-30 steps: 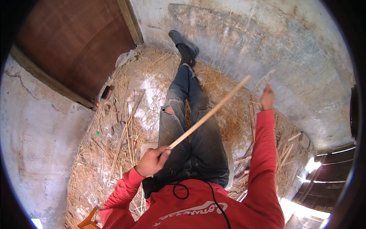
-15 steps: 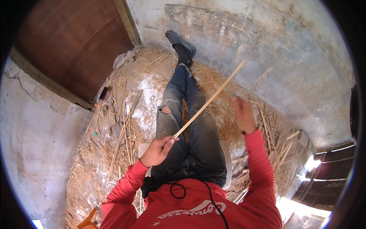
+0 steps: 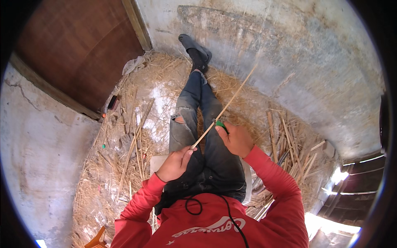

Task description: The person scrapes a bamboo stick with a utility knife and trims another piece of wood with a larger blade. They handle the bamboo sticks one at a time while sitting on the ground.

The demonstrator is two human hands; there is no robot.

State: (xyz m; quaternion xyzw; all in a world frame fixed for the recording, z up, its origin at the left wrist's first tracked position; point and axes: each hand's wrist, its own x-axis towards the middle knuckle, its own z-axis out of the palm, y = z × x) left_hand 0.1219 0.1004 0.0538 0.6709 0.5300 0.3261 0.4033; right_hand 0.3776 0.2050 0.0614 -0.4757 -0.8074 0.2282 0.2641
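Note:
A long, thin strip of pale wood or bamboo slants up and away over my legs. My left hand is closed on its near end, pinching it between thumb and fingers. In my right hand is a small green-handled tool, gripped in curled fingers. It is held against or right beside the strip, around the middle of its length. The tool's working end is too small to make out. My jeans are under both hands.
Straw-like shavings litter the floor. More strips lie in a pile on the right and loosely on the left. A pale wall stands ahead, a brown door panel at far left. An orange plastic object sits at lower left.
My right hand has come left and nearer, from apart from the strip to beside it with the green-handled tool. My left hand has shifted slightly right, still gripping the strip.

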